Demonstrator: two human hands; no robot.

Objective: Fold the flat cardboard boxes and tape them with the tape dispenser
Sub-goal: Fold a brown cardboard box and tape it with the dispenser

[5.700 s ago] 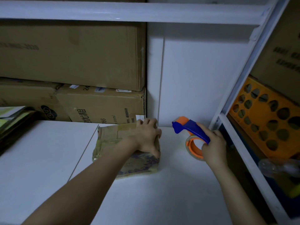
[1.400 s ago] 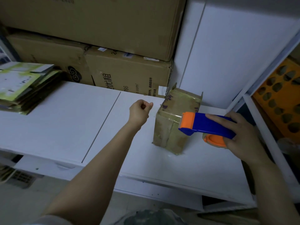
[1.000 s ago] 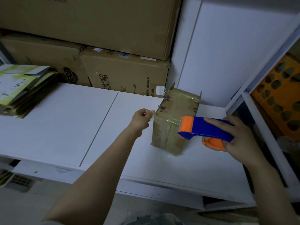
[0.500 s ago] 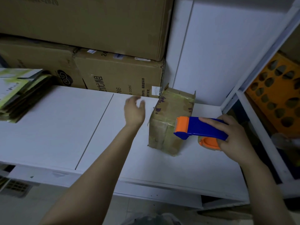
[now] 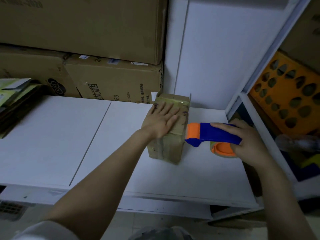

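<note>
**Taped box, dispenser at its side**

The box [image 5: 165, 148] stands folded on the shelf [image 5: 52, 135] near its back right corner. It is brown, with glossy tape over the top and front. The dispenser [image 5: 216, 134], blue with an orange roller and reel, is held level, its roller at the box's upper right edge.

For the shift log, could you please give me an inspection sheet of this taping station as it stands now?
Surface: white shelf top, with a seam line across it.
Job's things: small cardboard box stands near the back corner. The blue-and-orange tape dispenser has its nose at the box's right edge; contact unclear. The flat boxes are stacked at the left.
Clutter: nothing seen.
Grippers: left hand lies flat on the box top; right hand grips the dispenser.
Cables: nothing seen.
Surroundings: large cartons stacked behind; orange perforated crate on the right.
</note>
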